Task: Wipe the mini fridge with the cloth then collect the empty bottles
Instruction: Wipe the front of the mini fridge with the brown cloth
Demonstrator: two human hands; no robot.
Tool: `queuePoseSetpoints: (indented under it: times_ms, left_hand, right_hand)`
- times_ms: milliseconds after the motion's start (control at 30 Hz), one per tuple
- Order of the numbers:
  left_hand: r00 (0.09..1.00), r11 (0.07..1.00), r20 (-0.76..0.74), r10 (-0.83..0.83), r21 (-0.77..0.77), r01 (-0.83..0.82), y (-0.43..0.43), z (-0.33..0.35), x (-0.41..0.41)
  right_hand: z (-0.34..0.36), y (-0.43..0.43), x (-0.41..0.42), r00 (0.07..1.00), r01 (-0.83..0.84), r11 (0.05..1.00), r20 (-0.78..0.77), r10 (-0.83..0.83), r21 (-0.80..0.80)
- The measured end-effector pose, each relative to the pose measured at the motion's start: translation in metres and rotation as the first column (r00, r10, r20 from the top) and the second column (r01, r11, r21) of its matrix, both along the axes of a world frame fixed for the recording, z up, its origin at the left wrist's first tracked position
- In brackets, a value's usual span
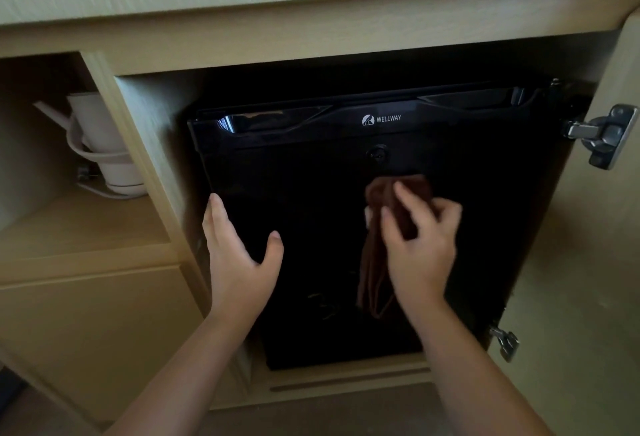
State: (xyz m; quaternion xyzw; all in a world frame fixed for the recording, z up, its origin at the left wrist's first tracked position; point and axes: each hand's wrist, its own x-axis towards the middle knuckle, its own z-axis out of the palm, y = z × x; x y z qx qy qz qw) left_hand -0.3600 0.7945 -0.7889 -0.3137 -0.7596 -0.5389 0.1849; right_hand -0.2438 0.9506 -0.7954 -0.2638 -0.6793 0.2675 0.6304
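The black mini fridge (311,165) sits inside a pale wooden cabinet (311,44), under the worktop, with its door closed. A white WELLWAY logo (382,119) runs along the top band, and a small round lock (377,153) sits just below it.

The person reaches in with both bare arms. The right hand (422,245) is against the middle of the fridge front, below the lock. Its fingers are bent over a bunched brown cloth (375,262) and hold it to the dark surface. The upper part of the cloth is gathered under the fingertips. The rest hangs down in loose folds beside the wrist, in front of the door.

The left hand (239,262) is wide open, with the fingers straight and together and the thumb spread out to the side. It holds nothing. It lies at the left edge of the fridge door, the fingertips close to where the door meets the cabinet wall. I cannot tell how firmly it touches.

To the left, in a separate open compartment, a white kettle (107,145) stands on a shelf (86,228) with its cord looped around it. On the right, the cabinet door (588,280) is swung open. It shows a metal hinge (602,134) near the top and a second hinge (504,340) lower down.
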Motion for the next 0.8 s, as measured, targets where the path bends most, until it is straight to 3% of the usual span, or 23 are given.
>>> queuePoseSetpoints:
  times_ms: [67, 133, 233, 400, 500, 633, 800]
  left_hand:
    - [1.0, 0.999, -0.014, -0.015, -0.051, 0.014, -0.006, -0.002, -0.002]
    - [0.999, 0.996, -0.019, -0.026, -0.084, 0.025, -0.008, -0.003, -0.001]
    - [0.999, 0.996, -0.02, -0.032, -0.081, 0.03, -0.009, -0.002, 0.001]
    - [0.997, 0.993, -0.077, -0.004, -0.115, -0.005, -0.006, -0.001, 0.004]
    - [0.98, 0.98, -0.197, 0.044, -0.181, -0.08, -0.004, 0.001, 0.009]
    - [0.932, 0.958, -0.36, 0.049, -0.246, -0.146, 0.003, 0.006, 0.017]
    - [0.875, 0.926, -0.478, -0.082, -0.36, -0.11, 0.024, 0.006, 0.038]
  right_hand:
    - [0.015, 0.019, 0.007, 0.994, 0.024, 0.996, -0.109, -0.033, -0.082]
    - [0.015, 0.02, 0.007, 0.991, 0.031, 0.997, -0.125, -0.04, -0.074]
    - [-0.02, -0.008, -0.006, 0.998, 0.058, 0.998, -0.003, -0.058, 0.022]
    - [-0.069, -0.037, -0.004, 0.944, -0.197, 0.977, 0.283, 0.169, 0.075]
    - [-0.042, -0.014, 0.003, 0.985, -0.105, 0.99, 0.15, 0.091, 0.089]
    - [0.008, 0.034, 0.019, 0.994, 0.082, 0.997, -0.072, -0.082, -0.01]
    - [-0.043, 0.017, 0.023, 0.99, 0.036, 0.997, 0.136, -0.045, 0.068]
